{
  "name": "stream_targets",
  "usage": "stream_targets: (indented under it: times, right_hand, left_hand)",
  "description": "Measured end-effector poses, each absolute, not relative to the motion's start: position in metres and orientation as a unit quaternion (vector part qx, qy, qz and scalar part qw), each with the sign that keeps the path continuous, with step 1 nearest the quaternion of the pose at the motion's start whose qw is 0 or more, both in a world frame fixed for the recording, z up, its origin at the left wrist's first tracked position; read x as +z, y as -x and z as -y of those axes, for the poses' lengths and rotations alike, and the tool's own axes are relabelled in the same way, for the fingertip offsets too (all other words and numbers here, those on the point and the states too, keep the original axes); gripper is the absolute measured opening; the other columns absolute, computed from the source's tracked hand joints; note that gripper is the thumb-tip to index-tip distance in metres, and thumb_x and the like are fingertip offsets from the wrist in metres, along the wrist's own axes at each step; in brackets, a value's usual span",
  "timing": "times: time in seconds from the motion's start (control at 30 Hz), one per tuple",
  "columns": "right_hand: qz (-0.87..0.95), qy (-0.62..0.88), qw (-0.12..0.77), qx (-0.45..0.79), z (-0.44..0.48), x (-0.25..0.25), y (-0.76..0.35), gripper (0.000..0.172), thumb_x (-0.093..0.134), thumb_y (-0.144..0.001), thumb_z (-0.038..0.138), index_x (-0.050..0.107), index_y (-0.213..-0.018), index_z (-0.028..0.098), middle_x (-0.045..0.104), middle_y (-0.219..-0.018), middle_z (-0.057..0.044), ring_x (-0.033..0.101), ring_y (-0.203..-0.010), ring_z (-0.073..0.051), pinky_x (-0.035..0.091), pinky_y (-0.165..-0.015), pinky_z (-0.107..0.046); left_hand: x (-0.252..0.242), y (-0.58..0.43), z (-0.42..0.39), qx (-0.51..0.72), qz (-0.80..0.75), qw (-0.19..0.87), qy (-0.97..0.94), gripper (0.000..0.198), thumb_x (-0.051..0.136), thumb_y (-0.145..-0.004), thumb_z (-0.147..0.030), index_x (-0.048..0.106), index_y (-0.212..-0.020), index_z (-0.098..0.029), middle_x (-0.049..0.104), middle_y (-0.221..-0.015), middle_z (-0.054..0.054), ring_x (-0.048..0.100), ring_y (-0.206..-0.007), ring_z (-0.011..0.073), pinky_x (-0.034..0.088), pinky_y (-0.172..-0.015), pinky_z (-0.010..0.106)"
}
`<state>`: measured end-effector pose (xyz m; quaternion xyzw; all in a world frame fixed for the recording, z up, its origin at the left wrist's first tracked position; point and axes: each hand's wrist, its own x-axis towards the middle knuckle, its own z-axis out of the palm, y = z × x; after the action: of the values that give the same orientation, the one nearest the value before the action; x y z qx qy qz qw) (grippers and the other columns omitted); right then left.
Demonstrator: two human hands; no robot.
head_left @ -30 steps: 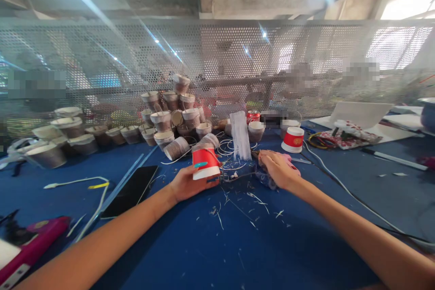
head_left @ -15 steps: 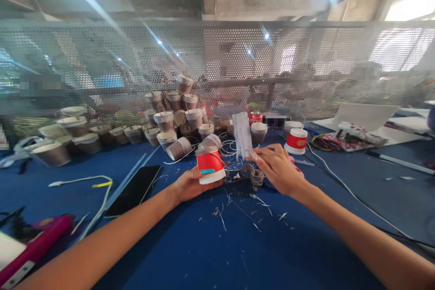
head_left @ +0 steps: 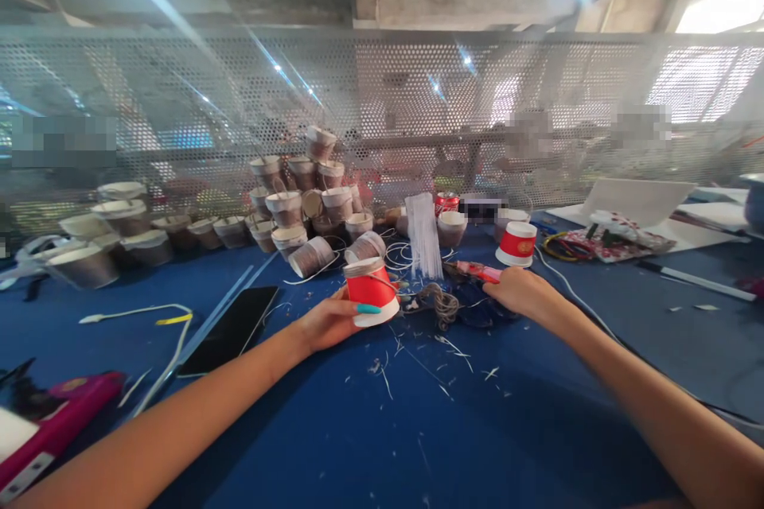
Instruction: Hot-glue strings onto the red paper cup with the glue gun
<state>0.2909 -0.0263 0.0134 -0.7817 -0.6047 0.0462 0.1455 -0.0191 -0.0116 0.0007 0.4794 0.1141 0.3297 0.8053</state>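
Note:
My left hand [head_left: 328, 321] is wrapped round a red paper cup [head_left: 368, 290], which is upside down and slightly tilted, with grey cord wound round its upper end. My right hand [head_left: 520, 293] is closed on the red handles of pliers [head_left: 477, 271], whose dark jaws point left. Behind the pliers lies a bundle of clear sticks [head_left: 423, 237]. A tangle of grey-brown cord [head_left: 442, 305] rests between my hands. Another red cup [head_left: 516, 244] stands upside down just beyond my right hand.
Several cord-wrapped cups [head_left: 285, 208] are stacked at the back, more at the left. A black phone [head_left: 230, 332] and a magenta tool [head_left: 65, 417] lie on the left. White scraps dot the blue table [head_left: 358, 445]. A red can [head_left: 446, 203] stands behind; a white cable runs right.
My right hand has moved right and down from beside the clear sticks and has taken hold of the pliers. My left hand still holds the cup, nearly unmoved.

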Motion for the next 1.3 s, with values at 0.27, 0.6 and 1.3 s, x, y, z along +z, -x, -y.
stream_targets:
  times: [0.27, 0.6, 1.3]
  right_hand:
    - [0.622, 0.726, 0.284, 0.075, 0.029, 0.038, -0.282, 0.043, 0.035, -0.081, 0.051, 0.048, -0.054, 0.021, 0.052, -0.050, -0.003, 0.054, -0.052, -0.017, 0.036, -0.049, -0.028]
    - [0.611, 0.608, 0.487, 0.142, 0.063, 0.020, -0.219, 0.035, 0.059, -0.066, 0.041, 0.029, -0.070, 0.024, 0.047, -0.053, 0.005, 0.042, -0.043, -0.010, 0.030, -0.041, -0.024]
    - [0.666, 0.578, 0.463, 0.093, 0.068, 0.010, -0.210, 0.026, 0.047, -0.076, 0.037, 0.025, -0.074, 0.024, 0.044, -0.054, 0.004, 0.038, -0.043, -0.010, 0.028, -0.043, -0.024]
  left_hand:
    - [0.000, 0.020, 0.011, 0.326, -0.120, 0.811, -0.470, 0.056, 0.065, -0.062, -0.014, 0.054, -0.117, -0.013, 0.060, -0.120, 0.012, 0.056, -0.109, 0.0279, 0.040, -0.095, 0.042]
    - [-0.004, 0.015, 0.014, 0.361, -0.151, 0.775, -0.497, 0.057, 0.072, -0.063, -0.014, 0.053, -0.116, -0.013, 0.063, -0.114, 0.013, 0.058, -0.107, 0.0260, 0.038, -0.098, 0.040]
    - [0.000, 0.003, 0.024, 0.423, -0.242, 0.726, -0.485, 0.066, 0.079, -0.053, -0.015, 0.057, -0.115, -0.011, 0.065, -0.111, 0.014, 0.059, -0.105, 0.0271, 0.040, -0.095, 0.037]
